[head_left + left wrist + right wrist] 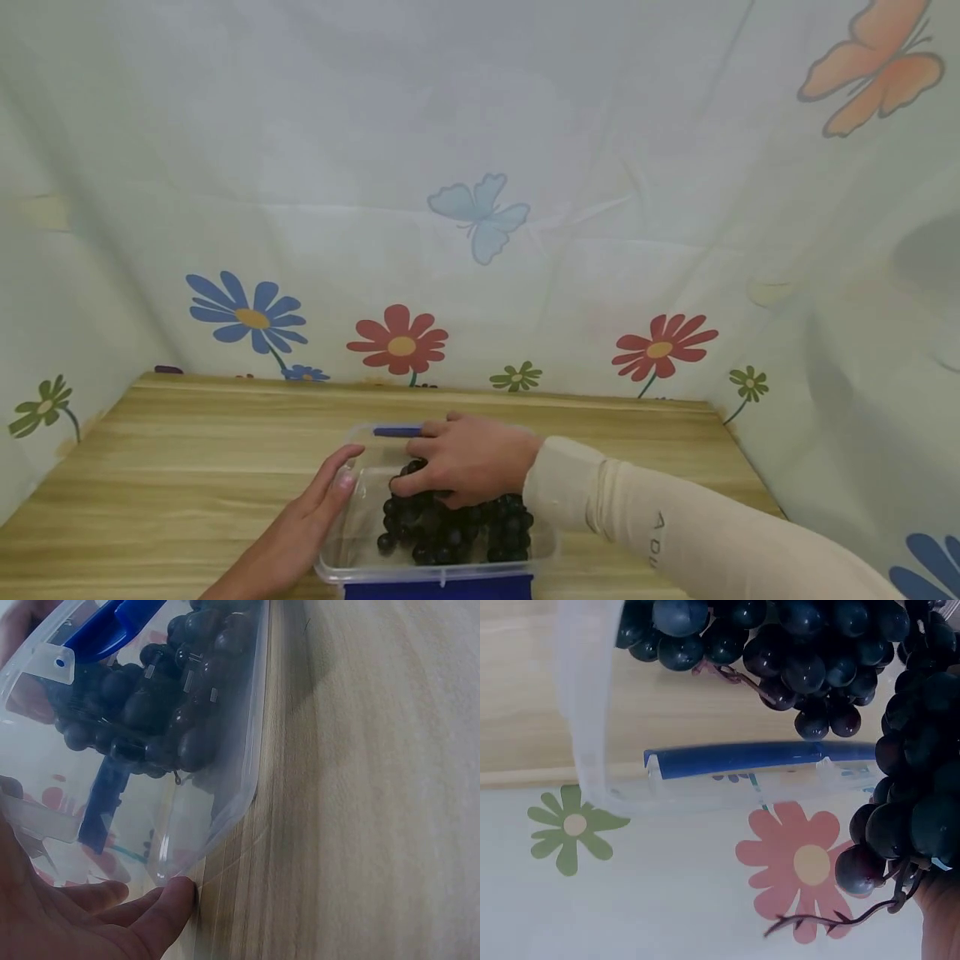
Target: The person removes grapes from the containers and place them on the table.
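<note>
A clear plastic box [382,573] stands on the wooden table with dark grapes [442,537] inside. My right hand [476,458] reaches over the box and grips a bunch of dark grapes [922,772]. From that bunch a thin bare stem [847,921] sticks out in the right wrist view. More grapes [802,652] lie in the box beside the held bunch. At the box's left side is my left hand [307,508], its fingers extended. The left wrist view shows its fingertips [174,900] against the lower corner of the clear wall.
Blue latches are on the box's front side [438,588] and back side [397,432]. Wood-grain tabletop [187,475] extends to both sides. Behind it hangs a white sheet [360,233] printed with flowers and butterflies, also enclosing the left and right sides.
</note>
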Available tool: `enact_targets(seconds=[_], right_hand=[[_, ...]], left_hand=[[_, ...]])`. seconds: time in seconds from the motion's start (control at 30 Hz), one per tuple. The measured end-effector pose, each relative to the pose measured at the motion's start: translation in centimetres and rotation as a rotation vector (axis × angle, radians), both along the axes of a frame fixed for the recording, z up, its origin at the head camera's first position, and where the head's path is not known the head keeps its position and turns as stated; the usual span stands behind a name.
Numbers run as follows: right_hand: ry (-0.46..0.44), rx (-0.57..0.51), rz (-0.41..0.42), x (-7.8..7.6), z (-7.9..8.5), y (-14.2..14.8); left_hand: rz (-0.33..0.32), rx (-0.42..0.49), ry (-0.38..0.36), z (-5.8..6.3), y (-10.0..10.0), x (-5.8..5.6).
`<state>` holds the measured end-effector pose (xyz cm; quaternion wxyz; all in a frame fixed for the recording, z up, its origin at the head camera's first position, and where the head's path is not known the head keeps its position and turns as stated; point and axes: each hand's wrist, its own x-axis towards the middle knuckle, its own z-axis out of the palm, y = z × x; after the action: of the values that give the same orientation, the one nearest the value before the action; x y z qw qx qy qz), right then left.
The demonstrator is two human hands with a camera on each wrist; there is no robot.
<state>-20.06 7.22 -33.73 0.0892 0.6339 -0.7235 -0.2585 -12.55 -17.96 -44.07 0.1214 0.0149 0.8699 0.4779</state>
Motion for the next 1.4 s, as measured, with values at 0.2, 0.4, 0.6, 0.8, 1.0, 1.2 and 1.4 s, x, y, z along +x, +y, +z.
enact_targets(seconds=[0.2,0.4,0.6,0.8,1.0,1.2,1.4], right_hand=[[0.028,0.011,0.013,0.1,0.6,0.4],[0.038,-0.003,0.018,0.2,1.3,0.7],[0.065,-0.009,0.014,0.2,2.3,1.2],[0.089,-0.027,0.02,0.2,3.3,1.6],[0.084,-0.015,0.002,0.2,4.2,1.8],[0.094,-0.013,0.0,0.2,5.0,1.9],[0.108,-0.011,-0.003,0.3,5.7,2.2]], left_hand=[[0.01,-0.004,-0.017,0.0,0.0,0.0],[0.009,0.012,-0.033,0.0,0.1,-0.1],[0.008,0.014,-0.034,0.0,0.1,-0.2],[0.009,0.014,-0.038,0.0,0.1,-0.2],[0.016,0.011,-0.018,-0.1,0.1,-0.1],[0.021,0.015,-0.035,0.0,0.2,-0.1],[0.015,0.002,-0.028,0.1,0.1,-0.2]])
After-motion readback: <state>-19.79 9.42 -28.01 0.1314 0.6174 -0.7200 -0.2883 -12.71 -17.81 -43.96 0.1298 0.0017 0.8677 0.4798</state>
